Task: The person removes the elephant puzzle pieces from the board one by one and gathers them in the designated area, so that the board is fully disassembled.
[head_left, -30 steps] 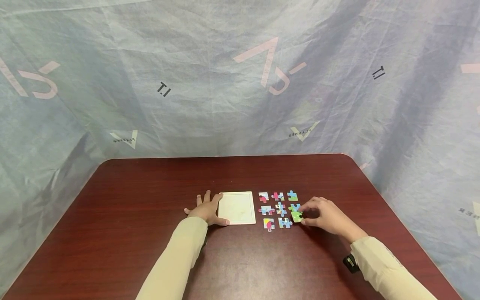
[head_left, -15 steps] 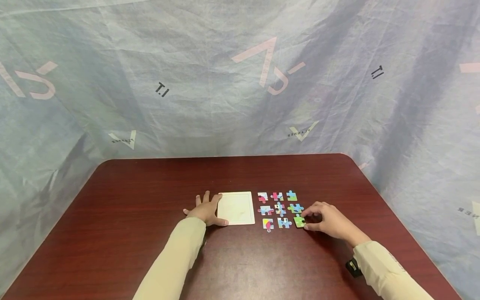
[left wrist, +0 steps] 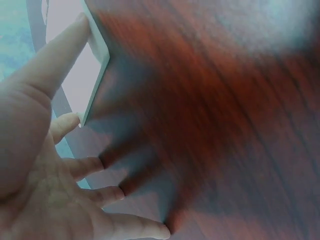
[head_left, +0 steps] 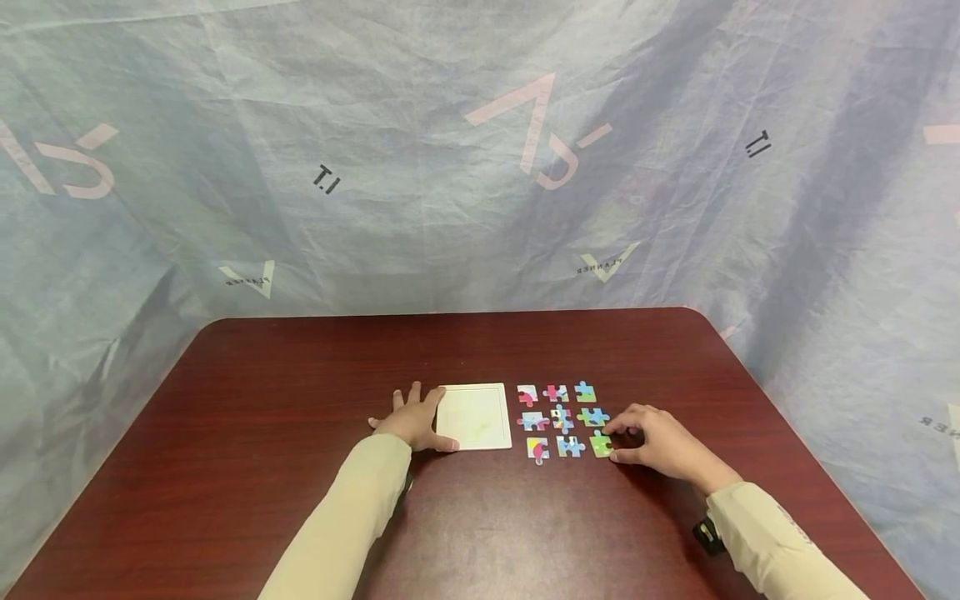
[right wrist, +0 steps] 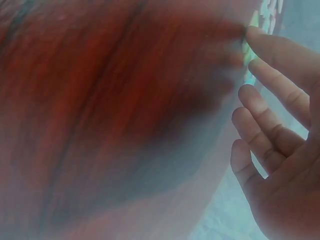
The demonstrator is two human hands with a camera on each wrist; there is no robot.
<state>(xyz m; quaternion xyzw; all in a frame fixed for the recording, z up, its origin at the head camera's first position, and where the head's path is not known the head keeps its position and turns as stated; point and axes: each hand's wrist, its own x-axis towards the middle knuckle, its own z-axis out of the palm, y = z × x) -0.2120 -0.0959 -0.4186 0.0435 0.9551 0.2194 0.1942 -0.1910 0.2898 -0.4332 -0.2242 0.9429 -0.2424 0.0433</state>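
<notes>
Fingers spread, my left hand point(head_left: 411, 422) rests at the left side of a pale square puzzle tray point(head_left: 474, 417). In the left wrist view, the thumb point(left wrist: 60, 52) lies over the tray's point(left wrist: 75, 75) edge and the index fingertip touches its corner. On the right, my right hand point(head_left: 654, 440) pinches a green puzzle piece point(head_left: 599, 445) at its right edge between thumb and index finger. That piece lies flat on the table at the lower right of the laid-out pieces. Only a sliver of green piece point(right wrist: 246, 47) shows beyond the fingertips in the right wrist view.
Several colourful puzzle pieces point(head_left: 561, 418) lie apart in rows between the tray and my right hand. The table point(head_left: 480, 517) is dark reddish wood with rounded far corners. Behind its far edge hangs a grey printed cloth point(head_left: 420, 167).
The right hand has drawn the green piece slightly right and toward me, away from the piece above it, and set it flat. The left hand and tray have stayed in place.
</notes>
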